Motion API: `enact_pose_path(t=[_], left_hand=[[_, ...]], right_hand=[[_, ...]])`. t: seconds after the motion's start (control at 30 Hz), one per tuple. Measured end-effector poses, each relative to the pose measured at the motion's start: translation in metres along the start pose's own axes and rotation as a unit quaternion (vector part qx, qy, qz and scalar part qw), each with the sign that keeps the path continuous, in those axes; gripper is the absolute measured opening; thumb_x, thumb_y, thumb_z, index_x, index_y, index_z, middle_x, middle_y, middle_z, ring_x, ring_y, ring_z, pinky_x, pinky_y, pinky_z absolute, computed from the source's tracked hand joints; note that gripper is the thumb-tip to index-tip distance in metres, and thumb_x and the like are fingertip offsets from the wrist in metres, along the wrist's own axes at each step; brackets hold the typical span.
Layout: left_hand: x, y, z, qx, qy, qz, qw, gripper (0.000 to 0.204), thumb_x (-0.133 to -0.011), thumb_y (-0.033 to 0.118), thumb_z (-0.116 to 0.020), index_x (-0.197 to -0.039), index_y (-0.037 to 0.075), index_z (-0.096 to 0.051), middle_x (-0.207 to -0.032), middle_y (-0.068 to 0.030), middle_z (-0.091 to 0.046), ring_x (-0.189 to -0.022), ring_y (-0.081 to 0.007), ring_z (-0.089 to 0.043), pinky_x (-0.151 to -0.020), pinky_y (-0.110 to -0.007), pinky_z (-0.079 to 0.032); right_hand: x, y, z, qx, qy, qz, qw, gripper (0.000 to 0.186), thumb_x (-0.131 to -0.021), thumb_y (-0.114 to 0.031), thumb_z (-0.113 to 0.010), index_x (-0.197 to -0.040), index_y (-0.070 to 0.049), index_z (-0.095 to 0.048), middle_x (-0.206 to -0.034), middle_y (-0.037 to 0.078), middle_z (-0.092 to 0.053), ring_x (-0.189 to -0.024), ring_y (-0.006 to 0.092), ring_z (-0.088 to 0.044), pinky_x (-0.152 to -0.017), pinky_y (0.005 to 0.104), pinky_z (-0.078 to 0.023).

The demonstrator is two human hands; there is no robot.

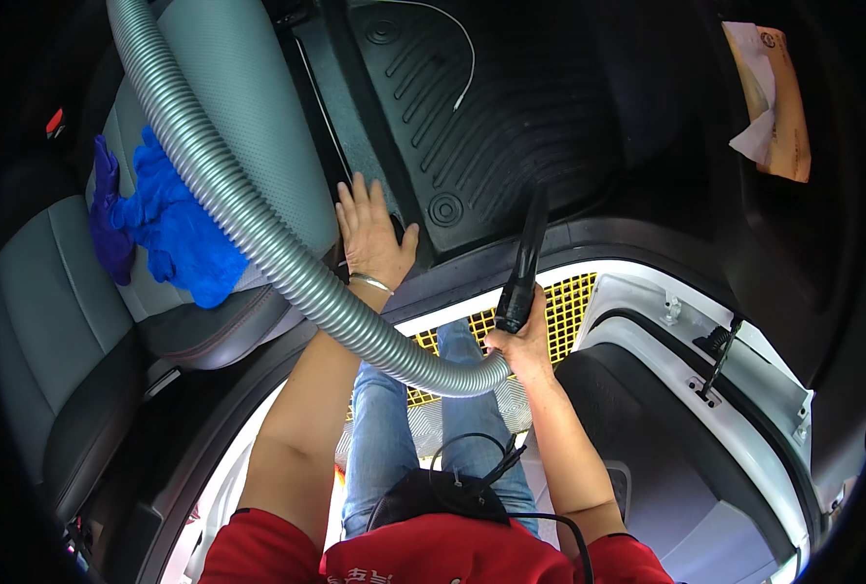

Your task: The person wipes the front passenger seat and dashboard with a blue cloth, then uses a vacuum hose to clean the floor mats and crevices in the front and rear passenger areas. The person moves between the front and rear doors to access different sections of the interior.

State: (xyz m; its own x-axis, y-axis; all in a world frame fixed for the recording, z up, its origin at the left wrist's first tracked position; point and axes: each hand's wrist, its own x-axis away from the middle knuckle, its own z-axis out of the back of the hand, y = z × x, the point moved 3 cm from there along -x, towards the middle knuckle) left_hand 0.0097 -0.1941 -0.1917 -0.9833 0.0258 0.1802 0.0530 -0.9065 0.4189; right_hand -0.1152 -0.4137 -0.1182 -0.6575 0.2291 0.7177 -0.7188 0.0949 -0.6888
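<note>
Right hand: wrapped round the grip of the black crevice nozzle, low on the tool so the narrow tip can be aimed forward over the door sill.
Crevice nozzle: one; it points away from the person, its tip just over the near edge of the rubber floor mat.
Vacuum hose: one, grey and ribbed; it joins the nozzle at the right hand, curves left in front of the knees and climbs across the seat, so its weight rests there rather than on the wrist.
Left hand: flat, fingers spread, holding nothing; pressed down beside the seat edge, most likely as a prop while leaning in.
Bracelet: one thin metal band on the left wrist.
Car seat: one, grey, the hose lying over its cushion.
Blue gloves: probably two, heaped on the seat under the hose; the pile is too crumpled to count surely.
Floor mat: one, black, ridged, filling the footwell.
Brown envelope: one, tucked at the far right with white paper sticking out.
</note>
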Motion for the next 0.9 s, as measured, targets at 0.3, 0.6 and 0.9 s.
enact_pose_path(t=[0.3, 0.6, 0.9], left_hand=[[-0.071, -0.008, -0.006, 0.140, 0.114, 0.368, 0.912, 0.089, -0.079, 0.037, -0.072, -0.144, -0.011, -0.033, -0.142, -0.0305, -0.046, -0.132, -0.0433, -0.046, -0.112, -0.049, -0.035], [0.086, 0.071, 0.028, 0.198, -0.026, -0.122, 0.972, 0.050, -0.076, 0.013, -0.072, -0.122, -0.003, -0.061, -0.132, -0.0236, -0.056, -0.125, -0.0434, -0.052, -0.107, -0.048, -0.042], [0.071, -0.040, 0.252, -0.076, 0.300, -0.007, 0.951, 0.055, -0.091, 0.021, -0.067, -0.138, -0.002, -0.051, -0.145, -0.0279, -0.044, -0.130, -0.0440, -0.044, -0.109, -0.050, -0.034]], right_hand=[[-0.003, 0.007, 0.008, -0.062, -0.021, -0.002, 0.998, 0.101, -0.063, 0.017, -0.064, -0.151, -0.010, -0.022, -0.092, 0.010, -0.052, -0.060, 0.0191, -0.060, -0.049, 0.0320, -0.052], [-0.082, -0.003, 0.057, 0.027, 0.025, -0.070, 0.997, 0.112, -0.054, 0.014, -0.068, -0.155, -0.004, -0.022, -0.112, 0.020, -0.060, -0.084, 0.0291, -0.066, -0.067, 0.0373, -0.056], [-0.176, -0.037, 0.074, 0.276, 0.039, -0.018, 0.960, 0.116, -0.057, -0.010, -0.074, -0.156, 0.001, -0.015, -0.131, 0.033, -0.055, -0.119, 0.0418, -0.059, -0.100, 0.0385, -0.050]])
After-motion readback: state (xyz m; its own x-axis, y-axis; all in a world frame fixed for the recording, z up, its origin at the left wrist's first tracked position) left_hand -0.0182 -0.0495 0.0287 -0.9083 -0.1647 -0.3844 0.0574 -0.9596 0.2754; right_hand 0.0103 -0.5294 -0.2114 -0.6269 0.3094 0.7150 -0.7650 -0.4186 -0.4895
